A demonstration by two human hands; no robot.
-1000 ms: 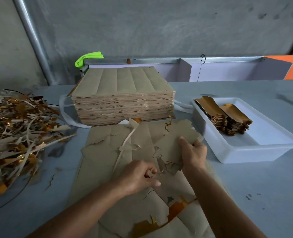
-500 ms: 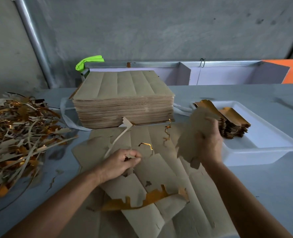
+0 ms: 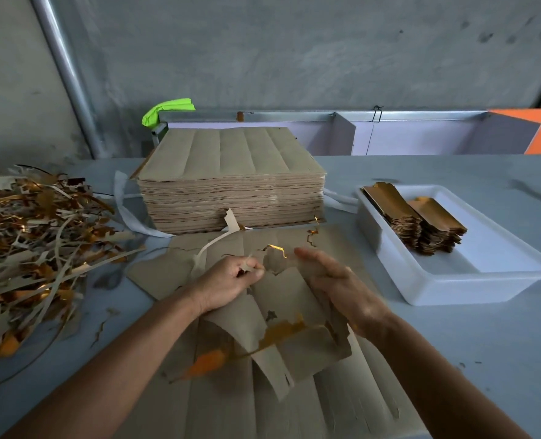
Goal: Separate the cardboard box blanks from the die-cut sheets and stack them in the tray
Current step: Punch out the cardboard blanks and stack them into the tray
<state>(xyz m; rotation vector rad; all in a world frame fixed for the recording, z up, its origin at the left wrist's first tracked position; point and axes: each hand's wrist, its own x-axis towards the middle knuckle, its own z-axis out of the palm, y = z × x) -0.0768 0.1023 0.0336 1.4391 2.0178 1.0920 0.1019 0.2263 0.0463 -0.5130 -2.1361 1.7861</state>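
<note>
Centre frame: torn brown die-cut cardboard sheet (image 3: 281,337), gold underside showing, lying flat before a tall stack of uncut brown sheets (image 3: 231,185). Right: white plastic tray (image 3: 472,280) holding stacked gold-faced blanks (image 3: 421,223). Left: heap of scrap strips (image 3: 37,242). Pale blue table (image 3: 453,337), grey wall. Left hand (image 3: 228,280) pinches a sheet edge; right hand (image 3: 342,286) blurred, fingers extended, over the sheet.
</note>
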